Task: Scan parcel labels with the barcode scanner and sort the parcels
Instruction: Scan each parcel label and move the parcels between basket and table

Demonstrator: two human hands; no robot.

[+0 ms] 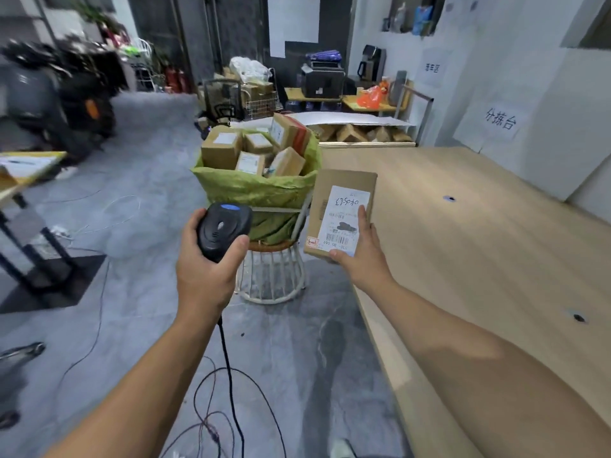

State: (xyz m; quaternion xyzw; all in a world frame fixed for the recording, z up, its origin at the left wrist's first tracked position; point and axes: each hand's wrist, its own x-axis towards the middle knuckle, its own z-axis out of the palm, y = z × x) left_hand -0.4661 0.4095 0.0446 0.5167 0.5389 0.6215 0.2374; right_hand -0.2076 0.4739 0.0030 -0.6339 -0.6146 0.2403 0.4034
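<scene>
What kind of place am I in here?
Likely a courier depot or parcel sorting room: a green sack full of labelled boxes, a wooden table, a barcode scanner in the left hand, a labelled parcel in the right hand.

Open room stretches over the wooden tabletop (463, 246) from one round to four o'clock. At twelve, a green sack (254, 188) heaped with boxes (221, 150) sits on a wire stool (269, 247), blocking the straight line. Cables (226, 355) snake across the floor at six, and a scooter (62, 94) crowds ten o'clock.
</scene>
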